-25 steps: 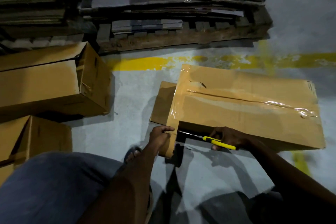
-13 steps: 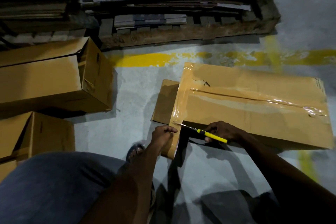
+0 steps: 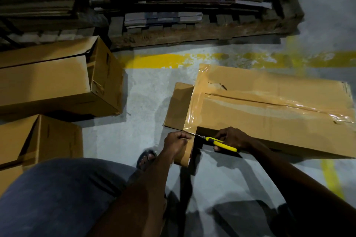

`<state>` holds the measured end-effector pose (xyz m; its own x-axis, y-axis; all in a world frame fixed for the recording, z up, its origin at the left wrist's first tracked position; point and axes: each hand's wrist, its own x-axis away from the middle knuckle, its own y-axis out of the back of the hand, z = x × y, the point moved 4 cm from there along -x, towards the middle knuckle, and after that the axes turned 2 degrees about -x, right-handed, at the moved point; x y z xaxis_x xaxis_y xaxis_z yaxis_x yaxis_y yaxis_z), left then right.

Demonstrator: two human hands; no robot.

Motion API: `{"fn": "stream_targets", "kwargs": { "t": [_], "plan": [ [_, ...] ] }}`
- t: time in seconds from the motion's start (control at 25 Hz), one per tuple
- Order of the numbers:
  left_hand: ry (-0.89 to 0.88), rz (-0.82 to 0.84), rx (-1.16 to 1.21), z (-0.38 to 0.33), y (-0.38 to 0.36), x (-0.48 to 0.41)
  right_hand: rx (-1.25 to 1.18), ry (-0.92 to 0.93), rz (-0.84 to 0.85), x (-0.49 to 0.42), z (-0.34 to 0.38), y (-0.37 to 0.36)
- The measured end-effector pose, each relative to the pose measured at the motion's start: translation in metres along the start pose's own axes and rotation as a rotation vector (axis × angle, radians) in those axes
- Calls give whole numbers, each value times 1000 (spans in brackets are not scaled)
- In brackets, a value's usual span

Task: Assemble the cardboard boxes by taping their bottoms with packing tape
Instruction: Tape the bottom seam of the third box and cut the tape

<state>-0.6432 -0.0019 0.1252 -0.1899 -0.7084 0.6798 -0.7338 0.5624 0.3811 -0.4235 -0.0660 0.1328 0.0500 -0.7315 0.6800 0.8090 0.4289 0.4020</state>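
Note:
A long cardboard box (image 3: pixel 269 121) lies on the floor, its seam covered by glossy tape along the middle and down its left end. A strip of tape runs from that left end to a brown tape roll (image 3: pixel 183 155). My left hand (image 3: pixel 176 143) grips the roll just below the box's near left corner. My right hand (image 3: pixel 231 138) holds a yellow-handled cutter (image 3: pixel 221 144), and its blade tip meets the tape strip between roll and box.
Two assembled boxes lie at the left, one larger (image 3: pixel 57 81) and one nearer (image 3: pixel 42 136). A wooden pallet (image 3: pixel 192 32) stacked with flat cardboard stands behind. A yellow line (image 3: pixel 163 60) crosses the grey floor. My knee (image 3: pixel 57 198) and sandalled foot (image 3: pixel 146 158) are below.
The cutter blade has moved left along the box's near edge to the tape strip by my left hand. The roll stays in my left hand.

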Motion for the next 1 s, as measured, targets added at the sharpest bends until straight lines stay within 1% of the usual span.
{"fn": "stream_targets", "kwargs": {
  "t": [0.12, 0.28, 0.36, 0.48, 0.56, 0.6, 0.64, 0.76, 0.84, 0.92, 1.0],
  "plan": [
    [-1, 10, 9, -4, -1, 1, 53, -9, -36, -1, -3, -1],
    [48, -2, -99, 2, 4, 5, 209, 6, -80, 1, -4, 1],
    [27, 7, -196, -2, 9, 10, 290, 9, -42, 6, -9, 0],
    [-15, 8, -297, -21, 24, 18, 419, 58, 58, 27, -21, 0],
    [-34, -15, -307, -45, 39, 28, 356, 82, 57, 49, -25, 4],
    [-60, -23, -318, -60, 47, 33, 273, 82, 15, 58, -26, 10],
    [-106, -32, -340, -78, 54, 39, 196, 80, -62, 64, -27, 19],
    [-266, -97, -407, -136, 79, 64, 127, 34, -407, 69, -31, 52],
    [-359, -130, -455, -169, 95, 78, 74, -1, -605, 67, -28, 70],
    [-417, -157, -491, -191, 111, 81, 34, -29, -717, 60, -26, 76],
    [-459, -174, -530, -198, 124, 76, 21, -102, -740, 48, -27, 76]
  ]
}}
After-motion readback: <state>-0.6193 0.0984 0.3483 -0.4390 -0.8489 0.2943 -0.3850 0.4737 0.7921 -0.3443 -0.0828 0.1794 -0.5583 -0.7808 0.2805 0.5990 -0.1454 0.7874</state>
